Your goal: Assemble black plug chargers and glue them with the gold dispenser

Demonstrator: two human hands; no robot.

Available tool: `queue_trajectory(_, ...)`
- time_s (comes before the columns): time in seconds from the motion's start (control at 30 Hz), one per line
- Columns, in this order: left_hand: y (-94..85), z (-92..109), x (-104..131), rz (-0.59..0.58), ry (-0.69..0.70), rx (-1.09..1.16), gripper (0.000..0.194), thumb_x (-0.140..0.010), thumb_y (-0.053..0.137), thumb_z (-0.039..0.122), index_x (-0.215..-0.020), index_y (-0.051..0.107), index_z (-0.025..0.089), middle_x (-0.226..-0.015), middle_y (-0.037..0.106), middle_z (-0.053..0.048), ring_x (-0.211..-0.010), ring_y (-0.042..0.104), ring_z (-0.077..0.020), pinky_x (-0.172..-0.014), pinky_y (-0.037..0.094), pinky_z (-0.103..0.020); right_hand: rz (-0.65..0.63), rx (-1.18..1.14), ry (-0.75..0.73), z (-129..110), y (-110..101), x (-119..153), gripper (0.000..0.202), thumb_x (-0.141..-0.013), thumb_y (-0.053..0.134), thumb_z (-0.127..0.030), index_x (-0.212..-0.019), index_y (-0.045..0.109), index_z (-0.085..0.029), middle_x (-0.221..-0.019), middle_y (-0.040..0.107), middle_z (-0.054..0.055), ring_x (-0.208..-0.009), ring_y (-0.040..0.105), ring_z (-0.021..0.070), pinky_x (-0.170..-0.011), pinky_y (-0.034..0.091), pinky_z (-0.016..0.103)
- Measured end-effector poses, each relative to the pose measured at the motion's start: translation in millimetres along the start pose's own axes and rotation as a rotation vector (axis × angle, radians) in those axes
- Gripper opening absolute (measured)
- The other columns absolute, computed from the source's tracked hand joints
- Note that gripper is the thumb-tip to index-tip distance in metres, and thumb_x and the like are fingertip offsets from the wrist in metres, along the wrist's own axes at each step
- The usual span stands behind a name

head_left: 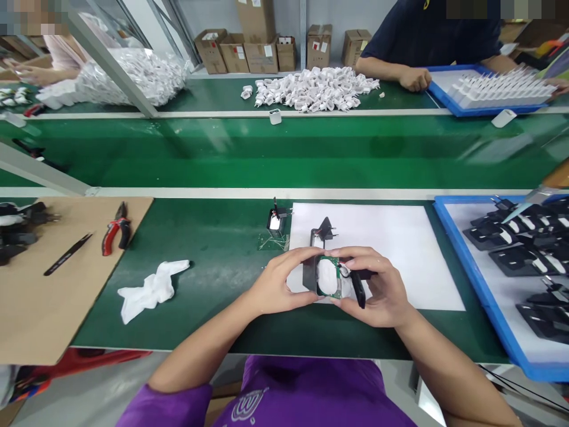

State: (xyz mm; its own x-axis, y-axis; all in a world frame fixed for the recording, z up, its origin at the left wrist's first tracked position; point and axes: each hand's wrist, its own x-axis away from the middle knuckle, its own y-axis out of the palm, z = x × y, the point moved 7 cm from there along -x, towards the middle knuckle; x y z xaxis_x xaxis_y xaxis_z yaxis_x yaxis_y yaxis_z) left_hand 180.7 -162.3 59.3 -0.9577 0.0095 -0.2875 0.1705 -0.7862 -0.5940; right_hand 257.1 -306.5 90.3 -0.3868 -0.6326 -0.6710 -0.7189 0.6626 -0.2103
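Over the white sheet, my left hand [278, 283] grips a black power adapter case [309, 274] by its edges, thumb below and fingers above. My right hand [380, 287] closes on the green circuit board [328, 276], which bears a white pad and sits at the mouth of the case, at least partly outside it. Wires run from the board to a black end piece [358, 289] lying against my right fingers. Just beyond my hands stands another open adapter [324, 230] with its plug part raised. A further open adapter [275, 222] is to its left, beside a small green board.
Red-handled pliers [116, 228] and black tweezers [68, 254] lie on a cardboard sheet [44, 320] at left. Nearby is a crumpled white cloth [155, 289]. A blue-rimmed tray [478, 284] holds black adapters at right. Across the green belt [222, 157], co-workers sit by white parts [315, 89].
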Motion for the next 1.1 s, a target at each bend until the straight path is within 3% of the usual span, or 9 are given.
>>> queue_trajectory(0.53, -3.7, 2.2, 0.4, 0.041, 0.067, -0.024, 0.066, -0.072, 0.077, 0.026, -0.132, 0.051, 0.022, -0.127, 0.066, -0.011, -0.113, 0.065, -0.0258, -0.097, 0.053, -0.037, 0.039, -0.037, -0.053, -0.4, -0.4, -0.4, 0.062, -0.072, 0.078, -0.01, -0.126, 0.051, -0.023, -0.119, 0.063, 0.014, -0.113, 0.064, 0.0275, -0.09, 0.057, 0.043)
queue_trajectory(0.8, -5.9, 4.8, -1.5, 0.051, 0.061, 0.016, 0.066, -0.073, 0.079, 0.034, -0.132, 0.051, 0.022, -0.126, 0.067, -0.012, -0.113, 0.066, -0.0255, -0.097, 0.053, -0.036, 0.107, -0.142, -0.031, -1.5, -8.4, -0.3, 0.064, -0.07, 0.076, -0.007, -0.126, 0.051, -0.025, -0.121, 0.062, 0.012, -0.112, 0.063, 0.0282, -0.093, 0.055, 0.047)
queue_trajectory(1.1, -4.5, 6.4, -0.6, 0.038, 0.038, 0.016, 0.067, -0.073, 0.079, 0.032, -0.132, 0.05, 0.022, -0.127, 0.066, -0.012, -0.112, 0.066, -0.0258, -0.096, 0.054, -0.036, 0.062, -0.122, -0.074, -4.9, -5.7, -0.7, 0.065, -0.07, 0.075, -0.004, -0.128, 0.051, -0.024, -0.121, 0.062, 0.014, -0.113, 0.065, 0.0289, -0.09, 0.058, 0.046)
